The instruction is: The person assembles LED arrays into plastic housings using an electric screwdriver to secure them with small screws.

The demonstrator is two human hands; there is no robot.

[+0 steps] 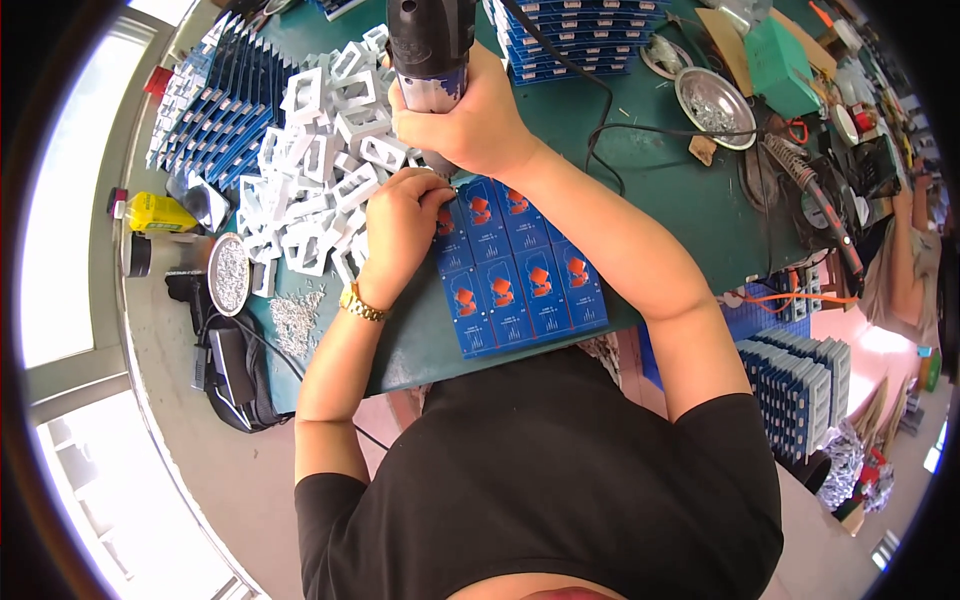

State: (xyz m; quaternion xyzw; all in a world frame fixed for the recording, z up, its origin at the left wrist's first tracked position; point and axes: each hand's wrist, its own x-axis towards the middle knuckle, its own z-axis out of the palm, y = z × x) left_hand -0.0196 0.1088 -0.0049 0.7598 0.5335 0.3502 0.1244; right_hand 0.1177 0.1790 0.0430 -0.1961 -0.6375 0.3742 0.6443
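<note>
Beside white frames [320, 160], right hand [470, 120] gripping screwdriver [430, 45]

White frames [320, 150] left of blue panel [515, 265]

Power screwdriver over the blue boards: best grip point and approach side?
Judging by its pose, grip the power screwdriver around its round mid-body, coming from the right as the right hand does. It stands upright, tip down by the left hand on the blue boards.

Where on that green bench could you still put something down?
The barest green bench lies right of the forearm, between the black cord and the tool clutter. A small strip shows before the blue panels. The left is crowded with white frames, where both hands work.
</note>
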